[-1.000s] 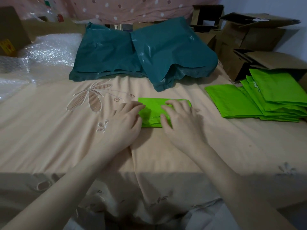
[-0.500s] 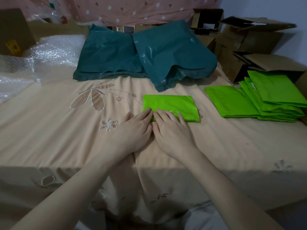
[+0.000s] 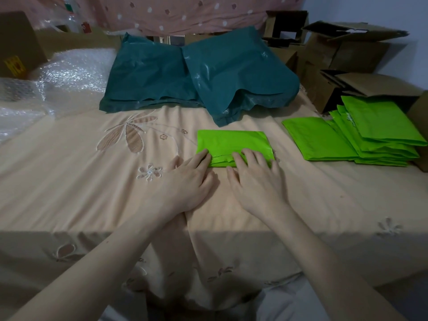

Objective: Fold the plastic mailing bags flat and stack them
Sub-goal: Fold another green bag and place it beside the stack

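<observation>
A folded bright green mailing bag (image 3: 234,144) lies in the middle of the peach bedsheet (image 3: 81,181). My left hand (image 3: 187,179) rests flat on the sheet, its fingertips touching the bag's near left corner. My right hand (image 3: 257,181) lies flat beside it, with straight fingers pressing the bag's near edge. To the right sits a single flat green bag (image 3: 317,141) next to a stack of folded green bags (image 3: 379,133). Behind, two large dark teal mailing bags (image 3: 196,72) lie puffed and unfolded.
Bubble wrap (image 3: 55,75) is heaped at the back left beside a cardboard box (image 3: 16,42). Several open cardboard boxes (image 3: 347,49) crowd the back right corner, close behind the green stack. The bed's front edge drops off just below my wrists.
Both hands slid back from the top of the green bag to its near edge, then spread slightly apart along that edge. The bag now lies flatter.
</observation>
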The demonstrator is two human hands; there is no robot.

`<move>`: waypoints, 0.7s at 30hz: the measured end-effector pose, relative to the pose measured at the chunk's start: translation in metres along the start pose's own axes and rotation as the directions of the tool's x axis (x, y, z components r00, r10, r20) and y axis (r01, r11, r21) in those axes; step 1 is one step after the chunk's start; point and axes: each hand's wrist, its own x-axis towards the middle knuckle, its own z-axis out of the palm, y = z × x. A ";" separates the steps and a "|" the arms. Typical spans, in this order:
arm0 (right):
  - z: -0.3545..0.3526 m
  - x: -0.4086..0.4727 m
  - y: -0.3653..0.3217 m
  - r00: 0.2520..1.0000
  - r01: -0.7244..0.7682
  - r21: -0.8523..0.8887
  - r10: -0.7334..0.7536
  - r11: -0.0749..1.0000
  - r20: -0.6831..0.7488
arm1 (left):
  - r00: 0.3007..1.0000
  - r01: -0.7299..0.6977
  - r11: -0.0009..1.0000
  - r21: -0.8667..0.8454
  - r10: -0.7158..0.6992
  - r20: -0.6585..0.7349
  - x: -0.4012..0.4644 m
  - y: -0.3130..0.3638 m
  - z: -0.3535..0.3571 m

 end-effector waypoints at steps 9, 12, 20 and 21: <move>0.000 -0.002 0.005 1.000 0.001 0.005 -0.001 1.000 -0.003 | 1.000 0.003 1.000 0.003 -0.003 0.003 0.000 0.000 0.000; -0.001 -0.002 0.006 1.000 0.000 0.007 0.000 1.000 0.008 | 1.000 0.007 1.000 -0.005 -0.007 0.010 0.001 0.000 0.000; 0.000 0.000 0.018 0.995 0.033 0.074 -0.040 0.997 0.087 | 1.000 0.002 1.000 -0.025 -0.002 0.009 0.000 0.000 -0.002; -0.001 0.000 0.022 0.996 0.014 0.073 -0.020 0.997 0.084 | 1.000 0.002 1.000 -0.025 -0.002 0.010 0.000 0.000 -0.002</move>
